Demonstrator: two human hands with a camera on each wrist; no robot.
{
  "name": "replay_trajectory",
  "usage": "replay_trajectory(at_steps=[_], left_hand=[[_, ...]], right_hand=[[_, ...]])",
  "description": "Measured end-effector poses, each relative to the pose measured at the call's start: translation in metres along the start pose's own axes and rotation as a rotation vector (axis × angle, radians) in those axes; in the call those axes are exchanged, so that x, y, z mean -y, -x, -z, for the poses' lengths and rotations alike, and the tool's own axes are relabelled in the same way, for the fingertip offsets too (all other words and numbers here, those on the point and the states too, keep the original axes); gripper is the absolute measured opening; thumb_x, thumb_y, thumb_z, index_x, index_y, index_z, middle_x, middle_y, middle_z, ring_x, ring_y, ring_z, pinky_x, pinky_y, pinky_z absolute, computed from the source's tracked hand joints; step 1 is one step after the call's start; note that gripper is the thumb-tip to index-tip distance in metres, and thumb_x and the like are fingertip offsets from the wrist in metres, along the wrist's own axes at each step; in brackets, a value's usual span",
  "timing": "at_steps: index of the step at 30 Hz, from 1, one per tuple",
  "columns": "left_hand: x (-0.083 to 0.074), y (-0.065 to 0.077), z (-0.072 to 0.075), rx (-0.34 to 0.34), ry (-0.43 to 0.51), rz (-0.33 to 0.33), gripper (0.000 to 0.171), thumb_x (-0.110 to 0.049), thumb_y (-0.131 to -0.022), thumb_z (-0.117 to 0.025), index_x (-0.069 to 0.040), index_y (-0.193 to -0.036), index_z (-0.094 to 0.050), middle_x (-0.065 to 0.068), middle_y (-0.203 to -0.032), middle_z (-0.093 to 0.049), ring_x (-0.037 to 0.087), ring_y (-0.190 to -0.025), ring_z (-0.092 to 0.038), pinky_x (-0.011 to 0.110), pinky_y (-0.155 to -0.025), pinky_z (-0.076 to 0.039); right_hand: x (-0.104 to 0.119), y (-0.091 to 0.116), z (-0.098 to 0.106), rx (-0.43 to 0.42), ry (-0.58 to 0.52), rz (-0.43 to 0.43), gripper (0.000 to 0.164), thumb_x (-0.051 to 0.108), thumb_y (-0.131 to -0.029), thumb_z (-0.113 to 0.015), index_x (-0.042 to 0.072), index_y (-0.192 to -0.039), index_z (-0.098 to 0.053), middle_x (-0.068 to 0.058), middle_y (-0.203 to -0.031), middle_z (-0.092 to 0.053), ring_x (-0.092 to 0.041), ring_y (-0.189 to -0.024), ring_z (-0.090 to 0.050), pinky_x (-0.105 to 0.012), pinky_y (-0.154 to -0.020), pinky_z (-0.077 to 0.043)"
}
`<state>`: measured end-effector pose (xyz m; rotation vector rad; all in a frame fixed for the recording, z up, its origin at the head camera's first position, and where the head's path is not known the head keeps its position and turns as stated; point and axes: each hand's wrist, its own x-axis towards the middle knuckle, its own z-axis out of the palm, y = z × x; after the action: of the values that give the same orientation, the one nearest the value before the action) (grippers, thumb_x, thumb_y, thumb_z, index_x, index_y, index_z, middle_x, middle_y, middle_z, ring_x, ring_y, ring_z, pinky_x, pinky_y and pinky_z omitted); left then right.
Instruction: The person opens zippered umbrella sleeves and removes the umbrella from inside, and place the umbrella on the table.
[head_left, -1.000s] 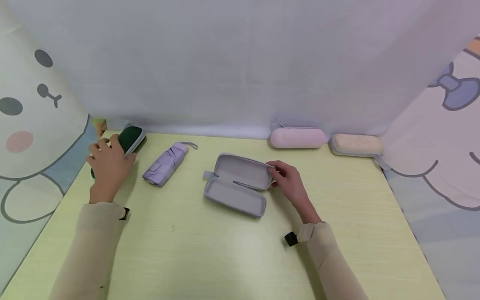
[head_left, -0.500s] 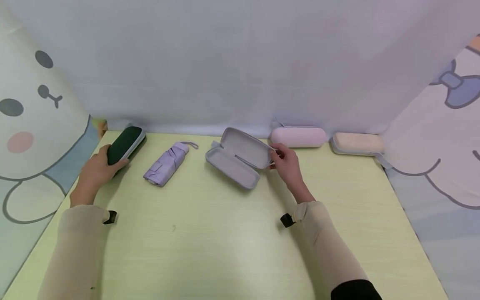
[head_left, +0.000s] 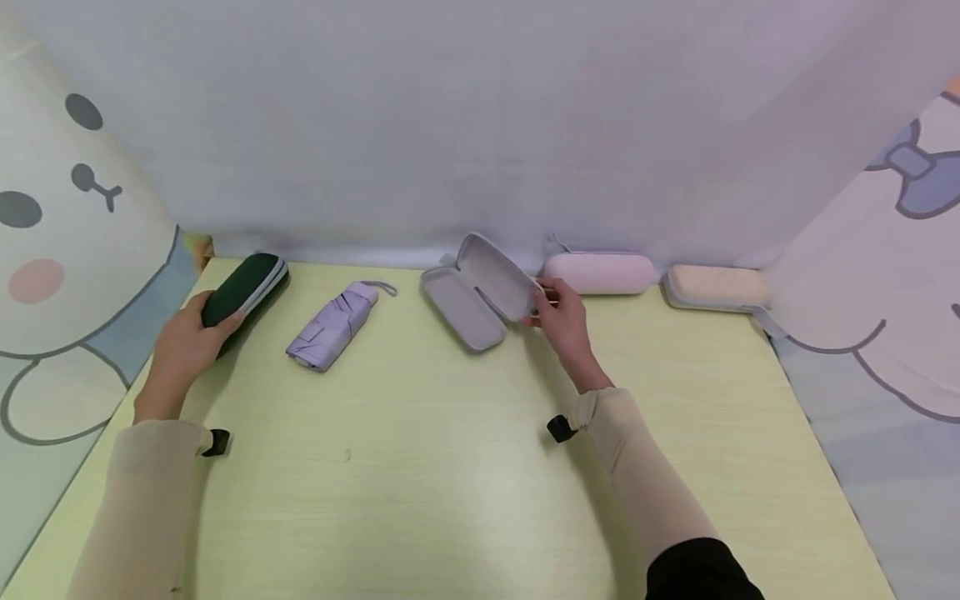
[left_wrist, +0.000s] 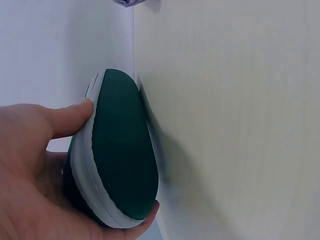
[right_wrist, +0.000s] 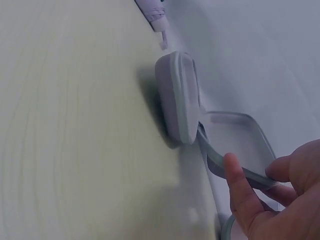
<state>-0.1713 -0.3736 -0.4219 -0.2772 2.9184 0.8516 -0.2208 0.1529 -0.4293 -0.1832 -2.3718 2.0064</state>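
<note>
My left hand [head_left: 182,346] grips the near end of a dark green zippered case [head_left: 242,288] at the table's back left. In the left wrist view, the thumb lies on the pale zipper band of the green case [left_wrist: 122,145] and the other fingers curl beneath it. My right hand [head_left: 564,327] pinches the right end of a grey hard case [head_left: 463,307] that lies unfolded, its two halves tilted. Bare grey lining shows inside both halves. In the right wrist view, thumb and fingers hold the rim of one half of the grey case [right_wrist: 237,135].
Between the two cases lies a folded lilac umbrella [head_left: 333,327] with a wrist loop. A pink case [head_left: 598,274] and a beige case [head_left: 717,287] stand along the back edge at right. A white cloth [head_left: 480,150] hangs behind the pale wooden table [head_left: 420,483].
My right hand has carried the open grey case away from me toward the back cloth, turning it. My left hand has shifted from above the green case to its near end and grips it.
</note>
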Motion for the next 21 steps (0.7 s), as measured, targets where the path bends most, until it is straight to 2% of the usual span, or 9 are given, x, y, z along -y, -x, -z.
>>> replay_trajectory(at_steps=[4, 8, 13, 16, 21], left_hand=[[-0.004, 0.009, 0.002, -0.023, 0.008, -0.001, 0.086, -0.054, -0.109, -0.039, 0.006, -0.164, -0.012, 0.045, -0.158, -0.028, 0.068, -0.137, -0.031, 0.078, -0.107, -0.028], [-0.010, 0.021, 0.004, -0.050, 0.039, -0.010, 0.084, -0.054, -0.108, -0.042, 0.001, -0.165, -0.014, 0.041, -0.160, -0.030, 0.067, -0.137, -0.034, 0.077, -0.105, -0.030], [-0.025, 0.038, 0.005, -0.040, 0.057, -0.057, 0.081, -0.053, -0.108, -0.045, -0.004, -0.166, -0.018, 0.041, -0.158, -0.034, 0.064, -0.134, -0.039, 0.075, -0.098, -0.035], [-0.036, 0.048, 0.005, -0.024, 0.055, -0.089, 0.077, -0.050, -0.108, -0.048, -0.006, -0.166, -0.021, 0.041, -0.155, -0.037, 0.062, -0.130, -0.042, 0.074, -0.093, -0.038], [-0.056, 0.064, -0.002, -0.004, 0.063, -0.141, 0.074, -0.049, -0.108, -0.050, -0.010, -0.166, -0.025, 0.036, -0.157, -0.039, 0.060, -0.133, -0.043, 0.073, -0.093, -0.038]], right_hand=[[-0.001, -0.001, -0.004, 0.007, 0.001, -0.017, 0.035, 0.012, -0.106, -0.054, -0.005, -0.137, -0.057, -0.021, -0.118, -0.060, -0.020, -0.088, -0.065, -0.026, -0.072, -0.063], [-0.004, -0.001, -0.006, 0.025, 0.069, -0.017, 0.038, 0.015, -0.107, -0.055, -0.004, -0.140, -0.054, -0.022, -0.121, -0.061, -0.024, -0.091, -0.068, -0.029, -0.073, -0.064], [-0.004, 0.003, -0.005, 0.030, 0.180, 0.036, 0.039, 0.017, -0.106, -0.059, -0.002, -0.140, -0.055, -0.023, -0.128, -0.062, -0.033, -0.102, -0.068, -0.037, -0.074, -0.064], [-0.004, 0.007, -0.003, 0.025, 0.221, 0.073, 0.039, 0.016, -0.104, -0.061, -0.002, -0.138, -0.056, -0.022, -0.128, -0.063, -0.035, -0.104, -0.068, -0.040, -0.074, -0.064], [-0.005, 0.012, 0.001, -0.018, 0.264, 0.128, 0.037, 0.012, -0.103, -0.062, -0.003, -0.136, -0.058, -0.022, -0.127, -0.063, -0.034, -0.098, -0.067, -0.023, -0.065, -0.059]])
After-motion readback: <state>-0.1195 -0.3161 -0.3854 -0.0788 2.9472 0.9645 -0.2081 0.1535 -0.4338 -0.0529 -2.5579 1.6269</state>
